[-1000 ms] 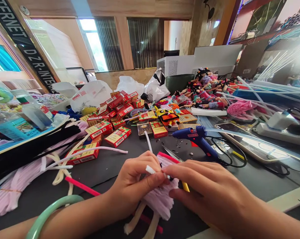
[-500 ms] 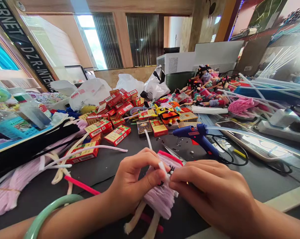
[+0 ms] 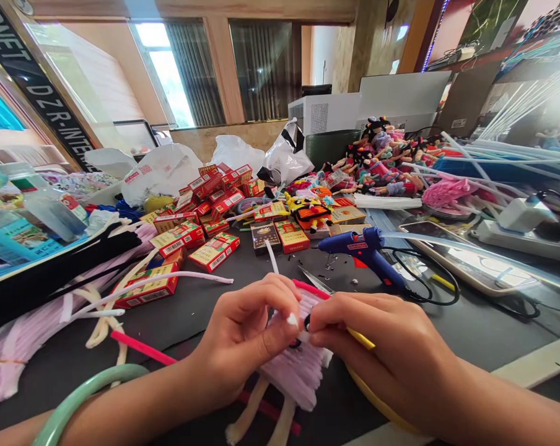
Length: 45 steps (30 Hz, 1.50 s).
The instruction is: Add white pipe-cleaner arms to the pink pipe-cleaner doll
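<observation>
Gripping a lilac pipe-cleaner figure (image 3: 295,371), the left hand (image 3: 243,337) was closed, its thumb and forefinger pinching a white pipe-cleaner end (image 3: 292,319) at the figure's top. The right hand (image 3: 382,334) was closed too, its fingertips (image 3: 319,328) pressed against the figure just beside a small black loop (image 3: 306,323), with a yellow stick (image 3: 361,338) running out beneath them. The figure sat between both hands, low over the dark bench (image 3: 182,322). Just beyond it at 12 o'clock lay steel scissors (image 3: 315,280), and a blue hot glue gun (image 3: 366,251) stood near at 1 o'clock. Red-and-yellow cardboard boxes (image 3: 215,251) lay at 11 o'clock, with dark bench between them and the hands. A pink pipe cleaner (image 3: 140,348) lay at 9 o'clock, and the bench's pale edge (image 3: 535,371) ran at 4 o'clock.
</observation>
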{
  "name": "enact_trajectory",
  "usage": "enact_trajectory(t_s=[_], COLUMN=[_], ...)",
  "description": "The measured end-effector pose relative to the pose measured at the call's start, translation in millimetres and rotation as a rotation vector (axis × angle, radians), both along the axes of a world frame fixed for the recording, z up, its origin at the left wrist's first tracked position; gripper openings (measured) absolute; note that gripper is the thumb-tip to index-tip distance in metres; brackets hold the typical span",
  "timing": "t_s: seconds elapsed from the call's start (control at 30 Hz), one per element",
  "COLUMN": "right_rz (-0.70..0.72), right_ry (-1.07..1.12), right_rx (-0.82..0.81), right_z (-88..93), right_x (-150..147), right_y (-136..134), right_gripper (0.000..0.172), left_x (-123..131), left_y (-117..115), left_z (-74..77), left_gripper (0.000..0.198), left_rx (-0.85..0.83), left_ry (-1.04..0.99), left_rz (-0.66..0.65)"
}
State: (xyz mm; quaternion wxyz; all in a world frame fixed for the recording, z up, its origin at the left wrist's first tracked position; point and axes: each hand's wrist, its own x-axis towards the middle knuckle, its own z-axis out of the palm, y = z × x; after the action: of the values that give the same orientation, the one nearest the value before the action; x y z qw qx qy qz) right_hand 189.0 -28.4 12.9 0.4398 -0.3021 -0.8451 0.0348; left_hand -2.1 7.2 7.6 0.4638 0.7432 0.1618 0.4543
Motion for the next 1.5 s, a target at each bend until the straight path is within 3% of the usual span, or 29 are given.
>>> enact_trajectory(t_s=[0.17,0.37,0.57,0.7,1.3,1.5], right_rz=[-0.006,-0.002,0.039,0.047,0.127,0.06], right_ry=[-0.012,-0.012,0.02,0.077,0.099,0.098], right_rx=[0.015,-0.013,-0.085,-0.109,-0.155,-0.162], right_z=[1.9,2.9,0.2,-3.0,-5.4,-6.1], right_x=[0.2,-0.1,-2.7,-3.3,-1.4,-1.2], right_y=[1.8,1.1,0.1,-1.1,2.3,3.0], right_gripper=[0.029,0.025,0.02,0.017,0.015,0.011], left_x=[-4.1,-4.0,-3.8,-5.6,-4.6,-4.0], left_y=[-0.2,1.4,0.0,-2.4,-3.2,-1.7], left_z=[5.4,7.0,0.7,-4.4,-0.6,-3.0], left_gripper=[0.024,0.027,0.01,0.011,0.011,0.012], left_rx=[0.218,0.26,0.374,0.43,0.4,0.363], left_ry=[0.204,0.258,0.246,0.263,0.302,0.279], left_rz=[0.003,0.032,0.073,0.14,0.137,0.182])
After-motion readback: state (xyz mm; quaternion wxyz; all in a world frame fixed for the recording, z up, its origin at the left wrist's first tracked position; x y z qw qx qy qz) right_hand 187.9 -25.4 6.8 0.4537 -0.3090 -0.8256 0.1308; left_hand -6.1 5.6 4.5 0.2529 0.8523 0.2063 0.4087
